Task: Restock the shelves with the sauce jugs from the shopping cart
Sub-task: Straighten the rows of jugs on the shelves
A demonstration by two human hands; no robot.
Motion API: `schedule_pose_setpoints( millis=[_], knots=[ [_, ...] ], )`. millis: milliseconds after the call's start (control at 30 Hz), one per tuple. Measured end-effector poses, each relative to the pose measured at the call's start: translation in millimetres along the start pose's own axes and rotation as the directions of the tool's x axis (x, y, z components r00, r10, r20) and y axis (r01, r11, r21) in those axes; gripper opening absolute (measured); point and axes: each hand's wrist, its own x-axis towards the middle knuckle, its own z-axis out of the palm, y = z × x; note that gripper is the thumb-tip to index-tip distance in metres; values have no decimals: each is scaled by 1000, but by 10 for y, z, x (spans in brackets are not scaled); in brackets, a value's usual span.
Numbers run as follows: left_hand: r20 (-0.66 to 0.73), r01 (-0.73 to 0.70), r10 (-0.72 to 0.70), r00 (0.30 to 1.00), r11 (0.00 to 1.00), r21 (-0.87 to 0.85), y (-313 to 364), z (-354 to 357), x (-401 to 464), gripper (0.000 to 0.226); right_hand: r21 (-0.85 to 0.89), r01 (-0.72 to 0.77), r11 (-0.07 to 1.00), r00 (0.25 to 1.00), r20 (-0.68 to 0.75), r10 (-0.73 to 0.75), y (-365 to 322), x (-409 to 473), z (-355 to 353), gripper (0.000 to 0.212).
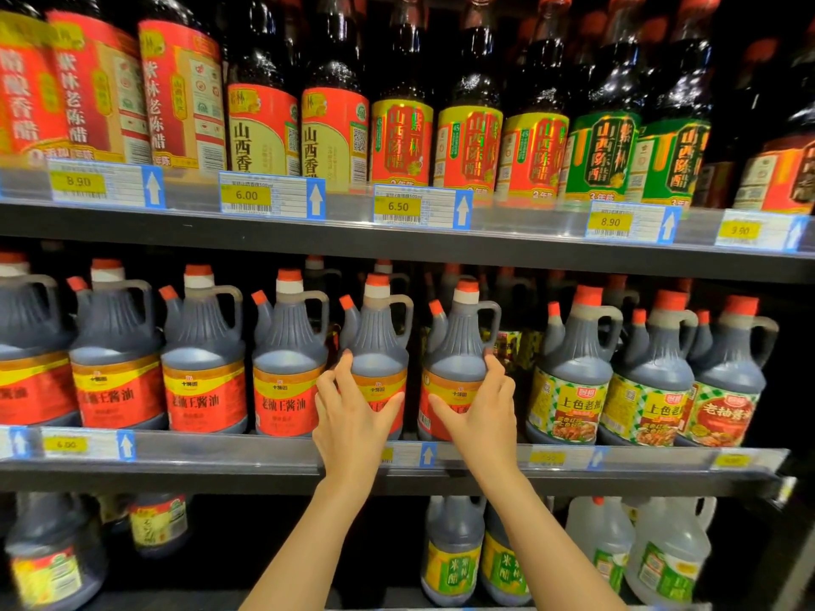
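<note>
We have both hands up at the middle shelf [264,465], each wrapped around a sauce jug. Our left hand [353,418] grips the left jug [379,341] at its lower body, thumb and fingers curled over the orange-and-red label. Our right hand [480,416] grips the right jug [458,346] the same way, fingers reaching up to the shoulder just under the handle. Both jugs stand upright at the front edge of the shelf, side by side with a narrow gap between them; each holds dark liquid up into the neck and carries an orange cap on top and a second small orange cap on a side spout. To their left runs a row of matching red-label jugs [203,359], also filled dark. To their right stand jugs with green checked labels [569,377], dark contents as well. More jugs sit behind, in shadow. The top shelf [397,244] carries tall dark bottles [401,138] with red, yellow and green labels, above yellow price tags [399,207]. On the bottom shelf we see dark jugs with yellow-green labels [454,553] and, to the right, clear jugs [666,553] of pale liquid.
</note>
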Motion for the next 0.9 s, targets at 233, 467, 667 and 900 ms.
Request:
schedule_pose_setpoints(
  millis=[233,467,667,900],
  knots=[
    [-11,-26,26,1000,1000,6,-9,8,-5,84,1,11,1000,1000,15,-11,22,12,2,92],
    [-15,-49,49,999,999,25,-24,9,-22,85,11,17,1000,1000,16,-17,32,6,3,93],
    [2,-59,59,998,997,51,2,-8,-39,88,22,3,1000,999,40,-4,50,10,1,93],
    [109,-147,129,986,973,176,-118,-307,-38,82,-49,-9,999,1000,0,9,-52,-85,-83,93]
  ],
)
